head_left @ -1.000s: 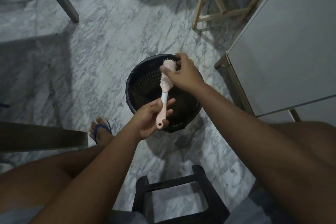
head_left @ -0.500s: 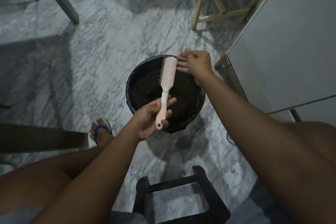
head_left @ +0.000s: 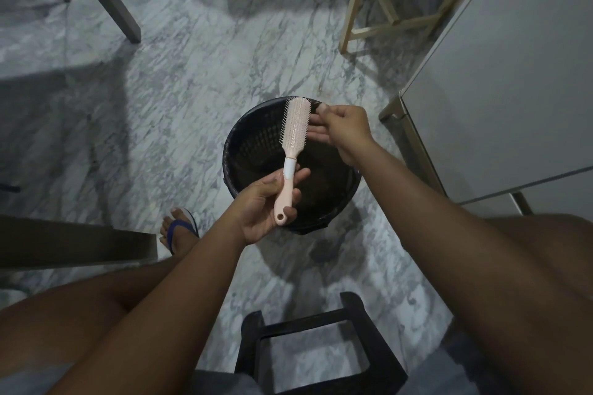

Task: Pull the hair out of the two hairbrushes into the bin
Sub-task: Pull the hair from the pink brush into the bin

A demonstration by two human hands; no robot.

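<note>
Our left hand [head_left: 266, 202] grips the hairbrush [head_left: 296, 125] by its handle over the bin [head_left: 228, 151], while our right hand [head_left: 345, 128] has left the bristles for the bin's far edge, pinching what looks like hair [head_left: 316, 105], ready to drop.

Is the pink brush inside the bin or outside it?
Outside. The left hand grips the pink brush by its handle and holds it up over the black bin, not dropped in.

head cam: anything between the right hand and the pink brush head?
Head view: no object there. The right hand's fingers sit at the right edge of the pink plastic hairbrush, over the black plastic bin. Contact: cannot tell.
</note>
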